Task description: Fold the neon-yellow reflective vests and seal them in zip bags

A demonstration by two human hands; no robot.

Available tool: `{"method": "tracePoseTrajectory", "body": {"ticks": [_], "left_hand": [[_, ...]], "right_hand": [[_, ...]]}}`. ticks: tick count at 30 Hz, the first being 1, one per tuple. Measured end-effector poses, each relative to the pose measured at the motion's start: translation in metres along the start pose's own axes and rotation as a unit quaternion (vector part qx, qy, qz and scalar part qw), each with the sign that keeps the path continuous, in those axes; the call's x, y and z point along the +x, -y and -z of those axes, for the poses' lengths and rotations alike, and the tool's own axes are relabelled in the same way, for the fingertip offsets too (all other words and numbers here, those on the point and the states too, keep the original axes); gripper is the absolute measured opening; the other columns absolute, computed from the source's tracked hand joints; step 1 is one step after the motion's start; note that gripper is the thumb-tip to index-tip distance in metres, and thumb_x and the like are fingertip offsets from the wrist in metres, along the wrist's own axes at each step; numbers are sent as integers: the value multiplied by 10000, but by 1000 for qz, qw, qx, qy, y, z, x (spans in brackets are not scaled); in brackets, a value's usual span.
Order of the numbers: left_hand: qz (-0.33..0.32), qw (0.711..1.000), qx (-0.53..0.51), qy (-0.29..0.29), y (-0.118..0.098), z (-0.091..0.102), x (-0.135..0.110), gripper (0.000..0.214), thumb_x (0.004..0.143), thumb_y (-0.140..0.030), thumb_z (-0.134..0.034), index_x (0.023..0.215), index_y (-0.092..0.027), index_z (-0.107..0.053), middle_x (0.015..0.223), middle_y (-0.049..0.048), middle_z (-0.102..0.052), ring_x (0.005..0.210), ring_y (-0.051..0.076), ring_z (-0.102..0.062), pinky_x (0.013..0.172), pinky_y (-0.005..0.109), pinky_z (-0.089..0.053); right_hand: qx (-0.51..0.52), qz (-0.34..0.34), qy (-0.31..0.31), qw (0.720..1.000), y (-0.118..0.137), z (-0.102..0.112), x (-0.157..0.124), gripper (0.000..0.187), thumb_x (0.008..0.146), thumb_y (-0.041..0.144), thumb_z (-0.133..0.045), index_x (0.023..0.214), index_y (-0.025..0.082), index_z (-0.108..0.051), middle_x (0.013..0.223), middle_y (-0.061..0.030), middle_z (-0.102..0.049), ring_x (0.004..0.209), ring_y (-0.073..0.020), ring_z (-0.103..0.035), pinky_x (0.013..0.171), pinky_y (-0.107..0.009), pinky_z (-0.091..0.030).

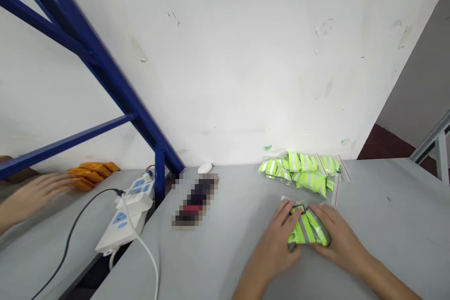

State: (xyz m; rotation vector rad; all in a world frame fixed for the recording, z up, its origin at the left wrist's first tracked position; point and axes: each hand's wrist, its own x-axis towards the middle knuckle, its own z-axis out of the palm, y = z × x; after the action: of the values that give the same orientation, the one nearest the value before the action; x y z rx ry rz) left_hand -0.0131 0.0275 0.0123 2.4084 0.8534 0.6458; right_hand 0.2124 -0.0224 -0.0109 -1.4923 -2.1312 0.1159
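Observation:
Both of my hands rest on one small clear bag of neon-yellow reflective bands (pixel 306 229) lying on the grey table (pixel 218 253). My left hand (pixel 279 239) presses its left side, fingers over the bag's edge. My right hand (pixel 335 236) holds the right side. Just behind it lies a pile of several more bagged yellow reflective bands (pixel 302 171) near the wall.
A white power strip (pixel 126 215) with black and white cables sits at the table gap, beside a blue metal rack post (pixel 160 173). A white oval object (pixel 205 168) lies by the wall. Another person's blurred hand (pixel 33 194) reaches near orange bands (pixel 93 171) at left.

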Motion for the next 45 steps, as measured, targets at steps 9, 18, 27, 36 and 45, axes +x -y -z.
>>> {"method": "tracePoseTrajectory", "body": {"ticks": [9, 18, 27, 36, 45], "left_hand": [[111, 949, 113, -274, 18, 32, 112, 551, 827, -110, -456, 1370, -204, -458, 1532, 57, -331, 1415, 245, -261, 1138, 435, -298], [218, 950, 180, -132, 76, 12, 118, 594, 866, -381, -490, 1444, -355, -351, 1556, 4, -296, 1276, 316, -435, 1035, 543, -334], [230, 914, 286, -175, 67, -2, 92, 722, 867, -396, -508, 1507, -223, -222, 1517, 163, -319, 1117, 313, -512, 967, 486, -371], [222, 902, 295, -223, 48, -1, 79, 620, 913, -342, -443, 1488, -212, -251, 1570, 156, -185, 1372, 359, -274, 1070, 682, -154], [-19, 992, 119, 37, 5, -23, 42, 339, 880, -299, -512, 1211, -241, -553, 1264, 59, -571, 1175, 246, -466, 1023, 417, -384]], "right_hand": [[-116, 15, -68, 991, -24, 24, 159, 682, 901, 513, -491, 1469, 186, -303, 1510, -152, -351, 1378, -303, -334, 1103, -491, -295], [-162, -36, 48, 985, -54, -30, 166, 686, 946, 604, -259, 1509, 214, -240, 1558, -122, -276, 1433, -287, -235, 1116, -499, -244], [-177, -48, 59, 981, -46, -29, 169, 640, 966, 548, -242, 1512, 214, -231, 1547, -129, -301, 1416, -294, -275, 1104, -555, -235], [-198, -40, -113, 973, -26, 2, 120, 611, 972, 482, -306, 1482, 149, -258, 1558, -193, -230, 1404, -321, -287, 1107, -620, -150], [-40, 40, 62, 996, -47, 20, 1, 271, 950, 279, -455, 1178, 230, -592, 1179, -91, -646, 1067, -222, -608, 963, -436, -462]]}}
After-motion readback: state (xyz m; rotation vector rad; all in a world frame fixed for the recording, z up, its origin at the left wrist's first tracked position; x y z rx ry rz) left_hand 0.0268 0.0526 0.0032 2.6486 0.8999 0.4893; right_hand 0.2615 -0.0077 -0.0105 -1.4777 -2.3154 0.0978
